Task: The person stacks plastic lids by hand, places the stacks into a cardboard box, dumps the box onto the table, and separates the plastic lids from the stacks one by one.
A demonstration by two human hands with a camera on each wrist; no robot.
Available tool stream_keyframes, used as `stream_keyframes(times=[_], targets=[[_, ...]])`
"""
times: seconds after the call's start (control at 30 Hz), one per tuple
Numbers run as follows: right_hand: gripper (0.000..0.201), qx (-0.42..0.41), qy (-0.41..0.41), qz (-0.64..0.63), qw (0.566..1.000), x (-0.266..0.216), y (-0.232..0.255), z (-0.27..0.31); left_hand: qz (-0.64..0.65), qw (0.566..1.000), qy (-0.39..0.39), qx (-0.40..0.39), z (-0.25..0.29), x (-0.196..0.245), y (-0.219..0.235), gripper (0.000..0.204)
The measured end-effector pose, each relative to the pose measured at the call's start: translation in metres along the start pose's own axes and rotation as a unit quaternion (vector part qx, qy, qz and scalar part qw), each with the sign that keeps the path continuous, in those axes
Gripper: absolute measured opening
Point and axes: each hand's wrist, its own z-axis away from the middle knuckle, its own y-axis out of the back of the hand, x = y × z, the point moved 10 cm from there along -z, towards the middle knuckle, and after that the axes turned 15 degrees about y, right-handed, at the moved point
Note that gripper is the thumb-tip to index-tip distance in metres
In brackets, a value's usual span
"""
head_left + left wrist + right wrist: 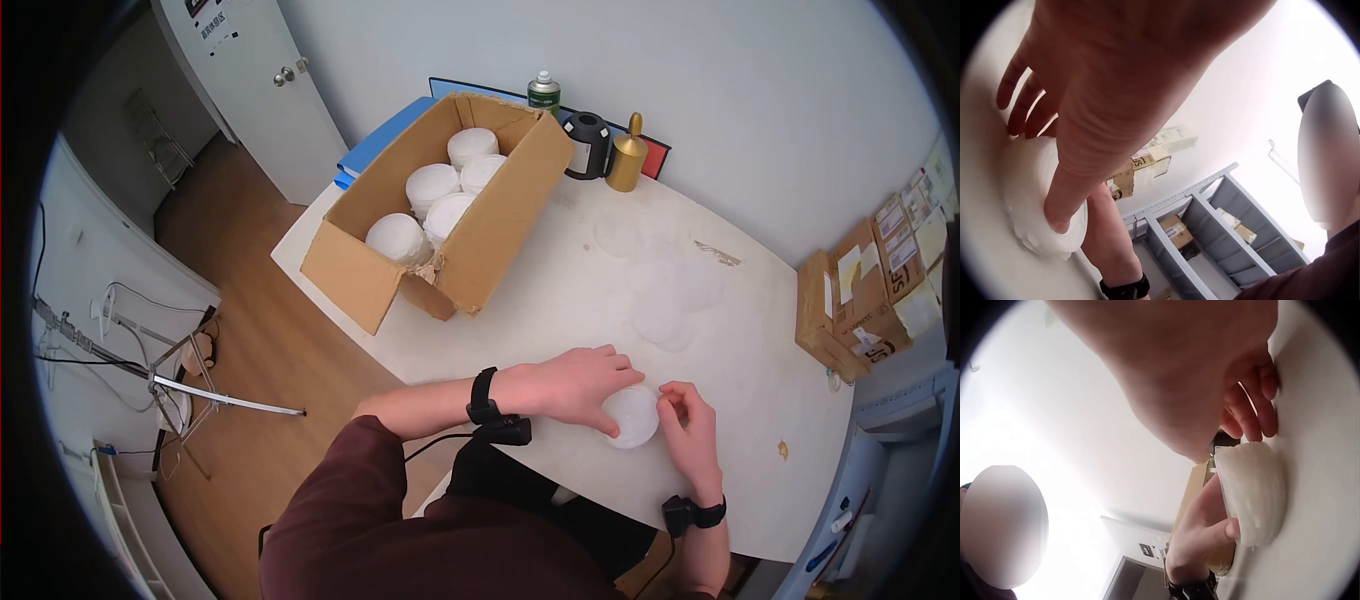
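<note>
Near the top middle of the frame, a brown box [512, 235] of white stacks [433, 186] sits on the bench [570, 310]. Lower and right of the middle, your left hand [572, 386] holds a round white pile [632, 418] between thumb and fingers. The pile lies just right of that hand. Your right hand [692, 432] has bent fingers by its right edge; I can't tell if they pinch it.
</note>
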Motion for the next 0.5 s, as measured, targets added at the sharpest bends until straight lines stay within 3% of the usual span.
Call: stream_keyframes(times=[0.13, 0.2, 0.23, 0.3, 0.37, 0.43, 0.47, 0.5], targets=[[0.025, -0.029, -0.032, -0.1, 0.994, 0.012, -0.006, 0.008, -0.011, 0.999, 0.031, -0.02, 0.008, 0.007, 0.002, 0.078], [0.026, -0.025, -0.037, -0.171, 0.984, 0.011, -0.011, 0.013, 0.06, 0.995, 0.048, -0.059, 0.014, 0.007, 0.001, 0.077], [0.028, -0.021, -0.045, -0.239, 0.97, 0.01, -0.015, 0.015, 0.06, 0.995, 0.05, -0.056, 0.018, 0.005, 0.0, 0.077], [0.028, -0.001, -0.043, -0.252, 0.967, 0.001, -0.011, 0.013, 0.122, 0.992, 0.01, -0.007, 0.032, 0.006, 0.008, 0.074], [0.03, 0.018, -0.047, -0.268, 0.962, -0.002, -0.007, 0.01, 0.121, 0.992, 0.018, 0.012, 0.063, 0.021, 0.051, 0.072], [0.033, 0.05, -0.058, -0.241, 0.967, 0.004, 0.002, 0.009, 0.138, 0.983, 0.024, 0.121, 0.098, 0.027, 0.12, 0.072], [0.033, 0.045, -0.06, -0.244, 0.967, 0.003, 0.0, 0.007, 0.141, 0.977, 0.076, 0.143, 0.116, 0.029, 0.162, 0.073], [0.035, 0.044, -0.061, -0.23, 0.97, 0.0, 0.001, 0.005, 0.129, 0.963, 0.073, 0.226, 0.132, 0.021, 0.203, 0.074]])
